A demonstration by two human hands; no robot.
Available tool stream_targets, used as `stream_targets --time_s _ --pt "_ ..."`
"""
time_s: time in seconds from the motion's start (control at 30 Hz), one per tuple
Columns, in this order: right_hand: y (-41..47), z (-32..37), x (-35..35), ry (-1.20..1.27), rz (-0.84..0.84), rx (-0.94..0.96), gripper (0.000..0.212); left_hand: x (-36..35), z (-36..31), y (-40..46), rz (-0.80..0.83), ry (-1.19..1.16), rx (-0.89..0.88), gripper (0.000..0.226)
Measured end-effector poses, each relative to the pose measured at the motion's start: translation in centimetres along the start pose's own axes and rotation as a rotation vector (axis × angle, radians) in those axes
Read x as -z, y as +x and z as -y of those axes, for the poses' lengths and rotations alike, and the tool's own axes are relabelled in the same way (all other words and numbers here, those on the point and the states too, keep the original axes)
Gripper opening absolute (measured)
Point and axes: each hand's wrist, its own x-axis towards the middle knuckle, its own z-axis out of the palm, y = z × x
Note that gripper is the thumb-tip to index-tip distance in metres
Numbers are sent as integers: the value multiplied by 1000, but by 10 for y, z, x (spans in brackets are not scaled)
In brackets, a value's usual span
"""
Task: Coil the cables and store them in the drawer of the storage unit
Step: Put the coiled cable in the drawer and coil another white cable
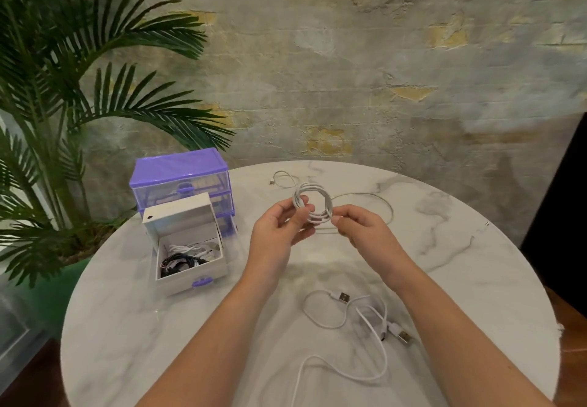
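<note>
**Head view: a white cable coil held in both hands above a marble-patterned table**

Head view. A round table [127, 327] with a smooth, grey-veined marble-look top fills the lower frame. At its far left stands a storage unit [179, 178] of translucent purple plastic with clear drawer fronts. One drawer [187, 244], white-walled with a small purple handle, is pulled out and rests on the tabletop in front of the unit; black and white cables [185, 257] lie tangled inside it.

Above the table's centre, a thin white cable is wound into a circular coil [313, 203] of several loops. The left hand [276, 232] holds the coil's left side, thumb and fingertips closed around the bundled strands, the remaining fingers loosely curled. The right hand [362, 232] pinches the coil's lower right edge between thumb and forefinger. The cable's free tail [365, 197] arcs across the tabletop behind the right hand.

Behind the coil, another thin white cable [282, 179] lies loosely looped on the table, well apart from the drawer. Nearer the person, between the forearms, loose white cables [343, 327] with rectangular USB plugs sprawl in open curves.

A rough, patchy plaster wall [349, 73] rises behind the table; a palm plant [79, 89] with glossy fronds stands at left.
</note>
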Motion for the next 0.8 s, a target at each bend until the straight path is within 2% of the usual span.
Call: stream_targets --time_s 0.1,0.37,0.43,0.5,0.6,0.73,0.8 --pt "0 -1 0 -21 -70 23 19 -3 3 -1 12 29 2 14" --pt "-1 0 2 -50 -91 111 13 -3 5 1 13 116 -9 19" --pt "-3 -2 3 -164 -107 118 15 -1 4 0 61 113 50 20" --pt "-5 -3 5 -379 -132 95 20 4 4 -1 146 140 132 20" --pt "-7 -1 7 -594 -123 58 22 11 5 -3 263 303 219 26" --pt "-7 -3 5 -782 -61 48 22 9 10 -2 255 478 248 18" --pt "-7 -5 5 -826 -52 66 23 7 12 -2 238 570 236 25"
